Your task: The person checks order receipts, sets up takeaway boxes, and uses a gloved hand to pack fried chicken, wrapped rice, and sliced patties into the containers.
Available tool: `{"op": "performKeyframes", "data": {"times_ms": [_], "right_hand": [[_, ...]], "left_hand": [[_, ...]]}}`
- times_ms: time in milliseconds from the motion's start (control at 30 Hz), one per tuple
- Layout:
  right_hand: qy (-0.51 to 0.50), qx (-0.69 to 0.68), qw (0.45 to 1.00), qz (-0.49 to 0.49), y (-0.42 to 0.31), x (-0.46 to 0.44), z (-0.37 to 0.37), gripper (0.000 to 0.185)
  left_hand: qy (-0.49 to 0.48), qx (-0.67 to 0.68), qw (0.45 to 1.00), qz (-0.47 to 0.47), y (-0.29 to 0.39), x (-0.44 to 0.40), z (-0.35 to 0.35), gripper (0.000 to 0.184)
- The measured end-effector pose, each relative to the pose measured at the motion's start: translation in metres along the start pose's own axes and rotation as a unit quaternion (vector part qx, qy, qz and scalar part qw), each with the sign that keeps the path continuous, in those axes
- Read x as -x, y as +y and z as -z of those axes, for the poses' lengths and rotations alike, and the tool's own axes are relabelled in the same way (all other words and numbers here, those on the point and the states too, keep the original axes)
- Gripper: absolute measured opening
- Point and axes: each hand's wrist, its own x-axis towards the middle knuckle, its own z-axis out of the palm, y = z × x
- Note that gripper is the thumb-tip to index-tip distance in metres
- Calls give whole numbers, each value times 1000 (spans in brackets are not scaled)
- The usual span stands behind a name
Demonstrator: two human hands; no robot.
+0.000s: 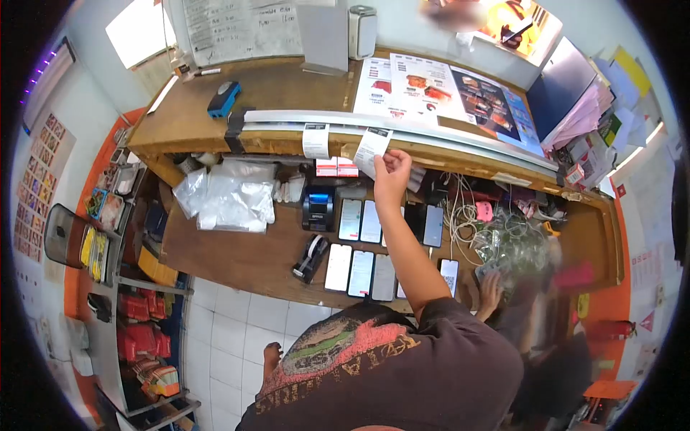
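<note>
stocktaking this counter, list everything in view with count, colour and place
counter: one, brown, far side
desk: one, brown, below counter
paper slips: two, white, counter's front edge
phones: at least eight, mixed colours, mid-desk
boxy device: one, black and blue, left of phones
roll dispenser: one, black, left of lower phones
plastic bags: several, clear, desk's left
cables: several, white, desk's right
printed sheets: at least two, white and dark, counter's right
whiteboard: one, white, back left
basket: one, black, far left
packets: several, red, lower left
co-worker's hand: one, desk's right
shirt: one, dark, bottom
left hand: one, beside shirt
right hand: one, pinching right slip
</note>
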Motion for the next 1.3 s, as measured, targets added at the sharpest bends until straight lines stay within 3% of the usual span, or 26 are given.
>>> {"op": "performKeyframes", "data": {"times_ms": [33,67,133,167,200,300,567,867,933,1000,1033,1167,1300], "right_hand": [[1,18,1000,10,1,-3,1,32],[2,15,1000,14,0,-5,2,32],[0,46,999,18,-5,-5,4,29],[2,48,999,17,-8,-3,5,29],[7,27,1000,9,-13,-2,5,28],[12,17,1000,1,-10,0,9,27],[12,1,1000,-4,-2,7,20,28],[-12,-42,999,8,-11,5,39,30],[-5,-52,998,21,-15,6,45,23],[-55,-2,998,-35,-25,7,55,14],[-60,40,997,22,-22,5,59,21],[-79,97,992,5,-30,3,77,41],[-52,93,994,11,-26,-1,92,41]], "left_hand": [[-86,-236,939,-234,-35,-40,2,25],[-59,-402,778,-479,-22,-34,-1,25],[-94,-467,741,-473,-23,-40,-11,27],[-106,-402,839,-352,-32,-36,-9,27],[-96,-339,897,-266,-33,-27,-7,27],[-86,-291,931,-204,-50,-31,-5,27],[-83,-288,938,-175,-60,-23,4,27],[-89,-329,919,-197,-24,-36,-4,28],[-92,-335,916,-200,-17,-40,-6,28],[-93,-343,913,-202,-13,-47,-9,28],[-93,-347,911,-203,-10,-51,-11,28],[-91,-353,908,-206,4,-52,-16,28],[-90,-359,905,-209,11,-57,-19,28]]}}
